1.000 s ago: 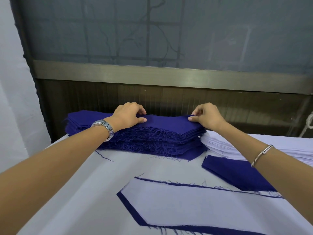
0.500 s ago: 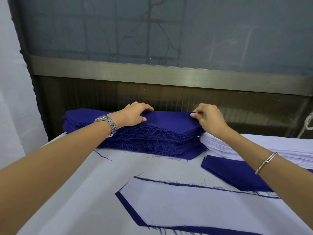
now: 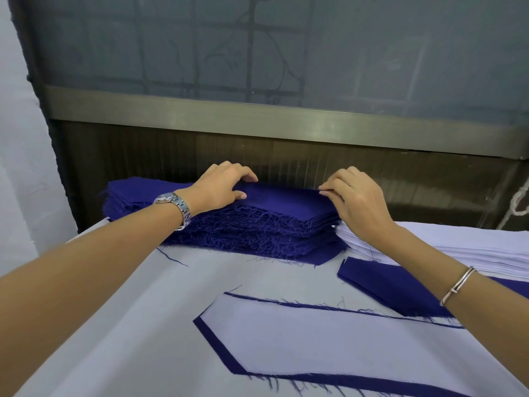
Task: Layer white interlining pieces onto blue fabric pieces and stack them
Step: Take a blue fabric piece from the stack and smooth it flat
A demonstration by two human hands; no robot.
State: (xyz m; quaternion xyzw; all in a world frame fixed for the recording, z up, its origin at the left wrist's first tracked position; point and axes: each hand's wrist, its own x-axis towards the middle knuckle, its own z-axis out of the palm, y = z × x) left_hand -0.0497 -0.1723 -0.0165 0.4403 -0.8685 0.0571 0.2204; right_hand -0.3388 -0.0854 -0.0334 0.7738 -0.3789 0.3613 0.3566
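Note:
A tall stack of blue fabric pieces point(image 3: 257, 227) with frayed edges stands at the back of the table. My left hand point(image 3: 220, 186) pinches the top blue piece point(image 3: 282, 200) near its far left edge. My right hand point(image 3: 357, 199) pinches the same piece at its far right corner. To the right lies a stack of white interlining pieces point(image 3: 446, 247). In front, a white interlining piece point(image 3: 329, 336) lies on a blue piece point(image 3: 217, 342), whose edges show around it.
Another blue piece point(image 3: 386, 285) lies flat under my right forearm. The table is covered with a white cloth point(image 3: 143, 325). Behind the stacks runs a dark wall panel with a metal rail point(image 3: 286, 121). A white rope point(image 3: 518, 204) hangs at far right.
Both hands have slid farther back along the top blue piece, toward its far edge, and now pinch it there.

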